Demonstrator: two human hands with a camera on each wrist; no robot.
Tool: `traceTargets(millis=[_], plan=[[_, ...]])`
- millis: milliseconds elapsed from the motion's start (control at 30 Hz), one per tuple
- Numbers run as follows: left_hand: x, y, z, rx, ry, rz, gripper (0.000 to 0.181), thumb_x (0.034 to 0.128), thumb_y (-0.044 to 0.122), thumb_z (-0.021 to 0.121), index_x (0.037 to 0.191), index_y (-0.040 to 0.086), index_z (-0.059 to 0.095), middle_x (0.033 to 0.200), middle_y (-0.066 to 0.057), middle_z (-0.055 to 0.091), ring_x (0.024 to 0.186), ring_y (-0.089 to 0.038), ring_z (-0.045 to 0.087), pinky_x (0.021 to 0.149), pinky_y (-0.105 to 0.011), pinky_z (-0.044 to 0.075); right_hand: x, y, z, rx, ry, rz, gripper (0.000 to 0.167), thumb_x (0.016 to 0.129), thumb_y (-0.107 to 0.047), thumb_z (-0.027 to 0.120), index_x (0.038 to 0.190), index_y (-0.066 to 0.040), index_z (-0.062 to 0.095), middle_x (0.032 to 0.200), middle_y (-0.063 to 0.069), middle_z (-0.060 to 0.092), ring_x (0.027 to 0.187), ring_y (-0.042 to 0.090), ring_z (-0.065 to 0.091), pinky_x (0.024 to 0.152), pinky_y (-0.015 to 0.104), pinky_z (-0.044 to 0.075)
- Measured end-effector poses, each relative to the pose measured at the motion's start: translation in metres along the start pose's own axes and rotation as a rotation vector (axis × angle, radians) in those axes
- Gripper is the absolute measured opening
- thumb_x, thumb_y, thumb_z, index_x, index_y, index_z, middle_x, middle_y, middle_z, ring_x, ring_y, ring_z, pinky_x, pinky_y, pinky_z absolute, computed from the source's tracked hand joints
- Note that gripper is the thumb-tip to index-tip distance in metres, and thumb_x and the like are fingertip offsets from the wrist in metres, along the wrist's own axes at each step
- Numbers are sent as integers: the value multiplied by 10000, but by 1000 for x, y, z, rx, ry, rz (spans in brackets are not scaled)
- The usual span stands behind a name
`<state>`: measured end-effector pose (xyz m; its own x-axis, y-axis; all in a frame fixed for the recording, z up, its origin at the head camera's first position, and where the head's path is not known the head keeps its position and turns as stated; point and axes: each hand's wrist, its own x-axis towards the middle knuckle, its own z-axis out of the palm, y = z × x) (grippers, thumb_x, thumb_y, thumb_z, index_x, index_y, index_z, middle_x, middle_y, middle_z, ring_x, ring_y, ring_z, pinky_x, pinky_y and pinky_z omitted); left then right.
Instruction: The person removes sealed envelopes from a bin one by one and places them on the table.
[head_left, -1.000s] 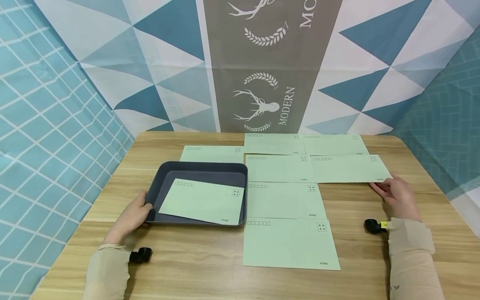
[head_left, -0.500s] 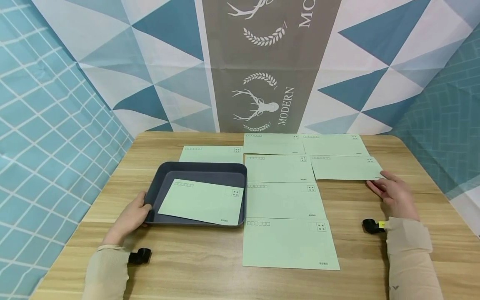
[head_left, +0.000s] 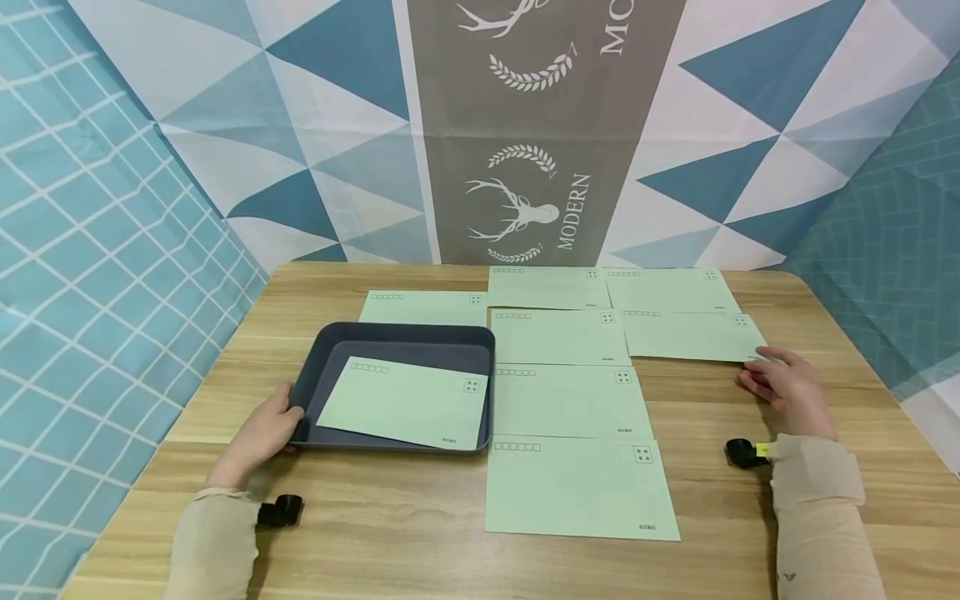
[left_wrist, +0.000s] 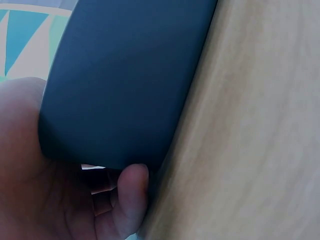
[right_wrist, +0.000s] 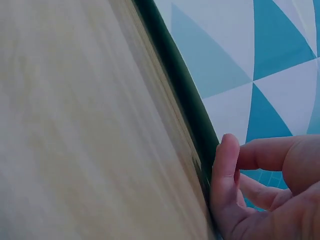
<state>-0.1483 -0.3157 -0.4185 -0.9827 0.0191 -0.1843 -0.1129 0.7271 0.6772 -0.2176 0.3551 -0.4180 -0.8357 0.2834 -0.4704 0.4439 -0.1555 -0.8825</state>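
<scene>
My left hand (head_left: 258, 429) grips the left wall of a dark grey tray (head_left: 318, 367), which stands on the wooden table. In the left wrist view the fingers (left_wrist: 132, 192) curl by the corner of the tray (left_wrist: 120, 90). A pale green envelope (head_left: 405, 400) lies slanted inside the tray. At the right, my right hand (head_left: 795, 387) pinches the near right corner of another envelope (head_left: 690, 336). That envelope appears edge-on as a dark green strip (right_wrist: 185, 90) in the right wrist view, beside the curled fingers (right_wrist: 225, 175); its corner is partly hidden.
Several more pale green envelopes lie on the table (head_left: 390, 525): a front envelope (head_left: 577, 487), others behind it in a column, and a back right envelope (head_left: 667, 292). One envelope (head_left: 423, 307) is partly covered by the tray. A patterned cloth (head_left: 510, 125) hangs behind.
The pinched envelope's right corner has shifted slightly to the left, together with my right hand. My left hand and the tray stay where they were.
</scene>
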Motion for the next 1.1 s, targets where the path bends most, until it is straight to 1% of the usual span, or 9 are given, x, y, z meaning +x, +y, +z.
traceTargets(millis=[200,333,433,533,667,767,800,933,1100], plan=[[1,1,0,5,1,4,358,886,66,303,1215,-75,306,993,-292,523,649,-205,539,497,-320,495,-2,0,4,-60,53,-51,214,898,-100,480,1108,-58,462,647,-55,548,554,70,517,523,190,479],[0,1,-1,4,-1,5,365,886,66,302,1222,-78,304,1007,-302,520,651,-209,542,498,-321,496,-6,0,11,-140,94,-109,117,898,-151,506,1003,-100,508,619,-69,508,536,60,466,484,195,421],[0,2,-1,7,-4,0,376,890,69,298,1232,-87,297,1049,-323,502,688,-231,554,503,-319,499,-10,-2,20,-232,105,-150,187,887,-226,540,1028,-104,532,591,-81,487,528,64,437,478,221,382],[-1,1,-1,5,-6,-5,360,895,71,297,1219,-86,305,1070,-326,488,733,-253,559,509,-315,503,-14,-6,31,-374,109,-159,417,880,-332,536,1203,-69,514,586,-91,443,517,80,391,496,264,354],[-1,1,-1,3,-5,-8,360,902,77,297,1226,-81,305,1093,-328,477,773,-278,559,516,-314,504,-19,-9,49,-549,89,-210,636,890,-452,455,1342,-5,414,1032,121,578,891,239,519,769,376,432],[0,0,-1,12,-9,-7,412,911,88,291,1281,-92,270,1156,-360,445,813,-300,560,523,-310,503,-25,-8,64,-614,73,-315,642,900,-487,409,1298,13,466,1380,206,377,1225,363,354,925,495,361],[0,0,-1,13,-9,-5,422,912,89,293,1291,-93,263,1167,-364,440,818,-303,559,524,-310,502,-28,-9,68,-636,70,-348,633,903,-492,398,1276,11,493,1379,209,387,1240,369,344,913,504,370],[1,-1,0,1,0,-2,404,902,80,305,1272,-80,285,1124,-344,475,777,-277,559,517,-316,500,-38,-10,87,-694,75,-465,578,902,-499,402,1180,-28,588,1238,195,528,837,252,517,613,357,415],[-1,-1,0,-7,0,-4,433,900,80,305,1297,-89,262,1131,-357,465,772,-270,557,519,-318,500,-50,-12,116,-698,63,-585,484,908,-466,434,1051,-59,652,750,129,605,425,119,305,402,292,304]])
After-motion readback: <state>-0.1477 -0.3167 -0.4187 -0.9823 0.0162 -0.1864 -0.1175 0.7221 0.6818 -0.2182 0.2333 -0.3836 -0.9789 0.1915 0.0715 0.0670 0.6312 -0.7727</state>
